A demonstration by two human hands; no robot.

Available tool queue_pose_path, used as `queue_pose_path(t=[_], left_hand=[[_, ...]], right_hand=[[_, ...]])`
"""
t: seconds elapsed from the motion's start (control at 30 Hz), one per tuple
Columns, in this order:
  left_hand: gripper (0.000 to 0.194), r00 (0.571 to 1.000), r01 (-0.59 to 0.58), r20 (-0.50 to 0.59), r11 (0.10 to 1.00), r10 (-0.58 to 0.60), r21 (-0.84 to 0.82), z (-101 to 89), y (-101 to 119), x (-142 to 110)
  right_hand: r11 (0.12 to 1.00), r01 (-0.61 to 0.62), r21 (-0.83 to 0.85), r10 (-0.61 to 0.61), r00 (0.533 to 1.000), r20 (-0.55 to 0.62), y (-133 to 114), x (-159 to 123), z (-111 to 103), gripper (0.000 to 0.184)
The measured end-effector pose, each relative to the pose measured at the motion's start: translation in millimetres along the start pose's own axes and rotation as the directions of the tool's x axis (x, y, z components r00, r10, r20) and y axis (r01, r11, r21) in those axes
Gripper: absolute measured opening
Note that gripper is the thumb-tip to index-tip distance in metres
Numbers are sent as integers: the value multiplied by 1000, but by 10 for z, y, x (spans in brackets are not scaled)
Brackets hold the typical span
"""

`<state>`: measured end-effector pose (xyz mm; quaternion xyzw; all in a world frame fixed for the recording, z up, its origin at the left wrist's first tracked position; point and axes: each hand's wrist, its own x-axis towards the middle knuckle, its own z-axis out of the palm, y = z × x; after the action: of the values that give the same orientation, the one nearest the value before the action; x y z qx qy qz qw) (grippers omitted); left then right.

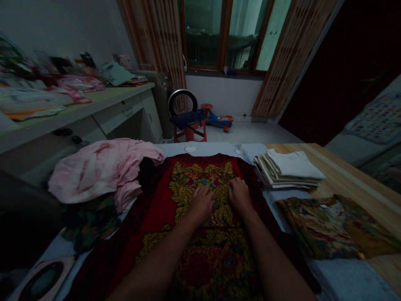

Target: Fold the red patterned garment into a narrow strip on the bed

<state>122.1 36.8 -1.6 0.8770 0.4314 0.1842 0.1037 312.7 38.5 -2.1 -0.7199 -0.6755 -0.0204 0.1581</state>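
Note:
A dark red cloth with a gold floral pattern [175, 196] lies spread flat on the table before me. Both my hands rest on its patterned middle, side by side. My left hand [202, 205] has its fingers curled down onto the fabric. My right hand [239, 194] also presses on the cloth with fingers bent, knuckles up. Whether either hand pinches a fold of the cloth is hidden.
A crumpled pink garment [100, 167] lies at the left. A stack of folded white cloths [288, 169] sits at the right, with a folded flowered fabric [332, 228] nearer. The wooden table [354, 175] extends right. A cluttered desk [103, 100] stands left; a red stool [189, 123] stands beyond.

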Motion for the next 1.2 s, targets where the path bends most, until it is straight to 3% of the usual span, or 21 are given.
queue_pose_path(t=[0.27,0.37,0.53,0.67,0.8,0.9,0.97,1.1,1.2], left_hand=[[9,998,-3,-56,998,0,-62,-24,1,6],[9,1000,-17,-22,998,15,-62,-28,4,-2],[7,999,-44,27,998,46,-55,-29,-2,-25],[9,999,-48,17,996,49,-79,-34,-8,-34],[9,999,-33,-11,998,33,-57,-28,-11,-26],[14,997,51,-63,999,-50,8,-11,-14,-27],[28,988,135,-80,989,-130,63,13,-20,-35],[47,959,283,-66,942,-275,179,82,-38,-51],[56,936,352,-61,909,-348,224,109,-51,-52]], right_hand=[[990,-39,134,54,992,-114,85,-2,-5,13],[985,23,169,-3,993,-116,67,-32,-34,16],[979,119,164,-119,993,-10,11,-63,-7,14],[989,62,132,-66,997,31,13,-52,35,11],[998,-2,63,-5,993,117,-46,25,-55,12],[999,-39,-29,44,980,194,-166,149,-144,15],[998,-53,-46,60,983,171,-256,229,-142,21],[997,48,59,-55,992,118,-360,279,34,39],[998,40,51,-47,989,142,-339,238,172,50]])
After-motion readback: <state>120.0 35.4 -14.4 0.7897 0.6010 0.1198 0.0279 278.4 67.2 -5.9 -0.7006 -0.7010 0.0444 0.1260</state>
